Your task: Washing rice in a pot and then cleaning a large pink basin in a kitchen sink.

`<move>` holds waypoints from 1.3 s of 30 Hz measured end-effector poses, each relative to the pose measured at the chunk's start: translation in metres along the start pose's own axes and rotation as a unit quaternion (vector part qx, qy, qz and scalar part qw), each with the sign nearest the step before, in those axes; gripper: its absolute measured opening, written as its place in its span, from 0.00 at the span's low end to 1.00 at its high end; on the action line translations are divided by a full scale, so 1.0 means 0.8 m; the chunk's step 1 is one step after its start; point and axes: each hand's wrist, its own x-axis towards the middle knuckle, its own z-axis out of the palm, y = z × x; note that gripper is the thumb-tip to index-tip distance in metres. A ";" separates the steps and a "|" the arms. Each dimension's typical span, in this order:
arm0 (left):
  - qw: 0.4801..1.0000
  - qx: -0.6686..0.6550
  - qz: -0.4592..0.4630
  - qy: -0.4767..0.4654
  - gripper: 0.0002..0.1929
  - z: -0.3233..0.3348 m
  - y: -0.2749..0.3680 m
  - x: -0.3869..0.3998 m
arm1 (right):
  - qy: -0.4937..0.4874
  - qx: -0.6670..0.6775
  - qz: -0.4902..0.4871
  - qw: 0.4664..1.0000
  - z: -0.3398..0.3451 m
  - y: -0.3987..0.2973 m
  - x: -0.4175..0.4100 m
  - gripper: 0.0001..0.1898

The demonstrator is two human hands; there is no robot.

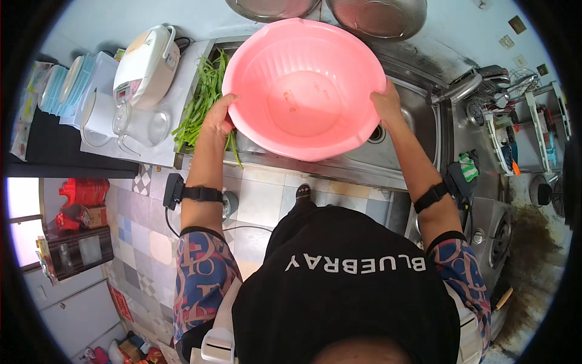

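Note:
A large pink plastic basin [304, 104] is gripped at its rim by both hands, above the stainless steel sink unit [409, 150]. My left hand [220, 113] holds the left side, thumb over the rim. On the opposite side my right hand [386, 103] does the same; its fingers are mostly hidden behind the wall. The basin tilts toward me, showing its inside, with small reddish marks on the bottom. Long green leafy vegetables [200, 104] lie on the sink's left part, close by my left hand. Part of the drain [377, 134] shows below my right hand.
Left of the sink stand a white rice cooker [148, 66] and a clear glass jug [141, 125]. Two metal strainers [377, 16] hang behind the basin. A faucet [457, 88], a utensil rack [532, 123] and a gas stove [493, 236] are at the right.

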 end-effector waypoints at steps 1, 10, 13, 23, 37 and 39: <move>1.000 0.010 -0.007 -0.003 0.15 -0.010 0.007 0.009 | -0.001 0.001 0.001 1.000 0.005 -0.003 0.000 0.25; 0.956 0.215 0.128 0.152 0.34 0.015 0.016 -0.006 | 0.024 -0.136 -0.015 0.990 0.014 0.001 -0.014 0.31; 0.952 0.215 0.149 0.162 0.32 0.016 0.013 -0.019 | 0.046 -0.108 -0.002 0.993 0.017 0.005 -0.019 0.34; 0.954 0.115 0.189 0.200 0.32 0.013 -0.011 -0.064 | -0.046 -0.075 -0.014 0.996 0.031 -0.021 -0.012 0.34; 0.911 0.080 0.274 0.298 0.30 0.016 -0.051 -0.110 | -0.064 -0.241 -0.108 0.962 0.056 -0.034 0.025 0.34; 0.911 0.101 0.269 0.296 0.29 0.027 -0.053 -0.109 | -0.037 -0.261 -0.130 0.956 0.044 -0.033 0.025 0.34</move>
